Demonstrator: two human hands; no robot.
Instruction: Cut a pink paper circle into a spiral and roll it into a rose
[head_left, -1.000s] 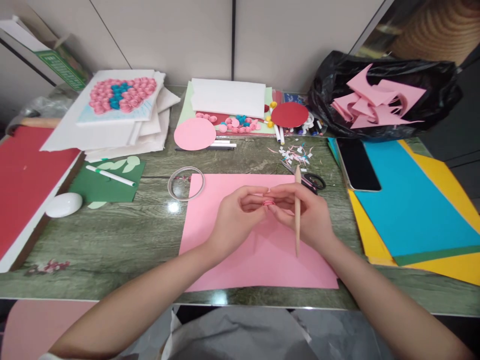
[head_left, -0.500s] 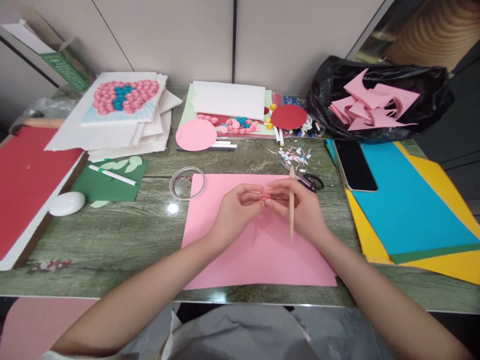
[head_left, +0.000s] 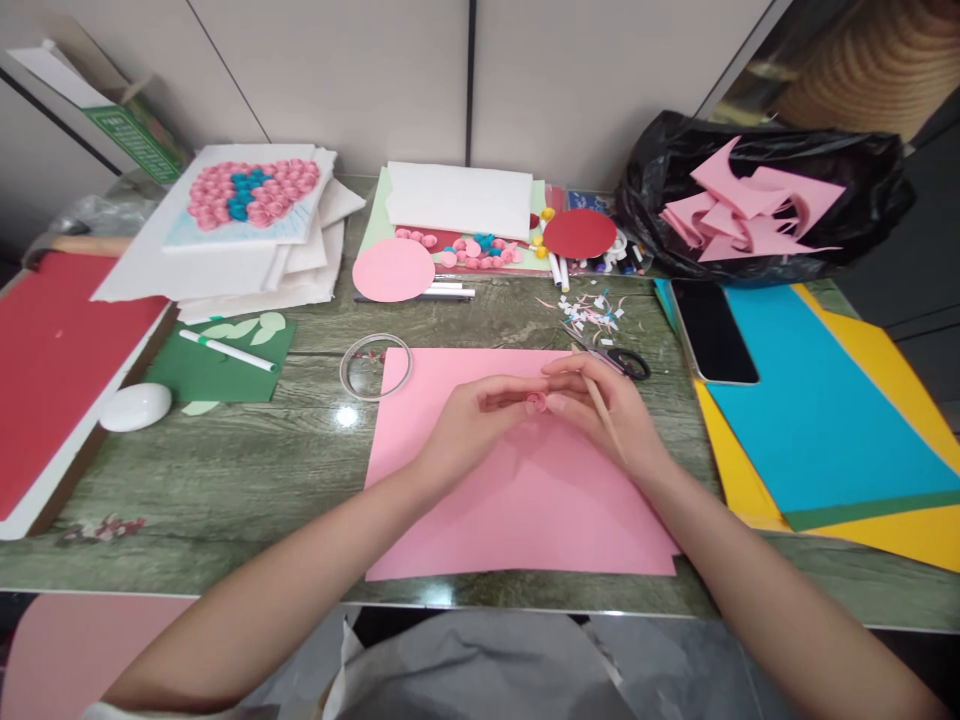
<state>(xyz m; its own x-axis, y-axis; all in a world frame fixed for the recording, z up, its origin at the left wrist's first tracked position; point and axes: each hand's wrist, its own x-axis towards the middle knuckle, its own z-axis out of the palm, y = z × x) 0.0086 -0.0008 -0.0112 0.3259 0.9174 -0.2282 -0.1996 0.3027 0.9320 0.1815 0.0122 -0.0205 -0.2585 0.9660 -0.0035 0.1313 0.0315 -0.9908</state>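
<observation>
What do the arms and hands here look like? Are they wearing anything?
They're human. The left hand and right hand are bare, without visible gloves or rings. The left forearm and right forearm are bare too. A pale sleeve edge shows at the lower left.

Before me lies the green wood-grained surface (head_left: pixel 300 470) — pink sheet (head_left: pixel 510 520) nearest, tape roll (head_left: pixel 376 367) overlapping its corner, scissors (head_left: pixel 628 362) by its far edge, paper scraps (head_left: pixel 592 314) just beyond — and a dark green sheet (head_left: pixel 225 375) lying to the left.
</observation>
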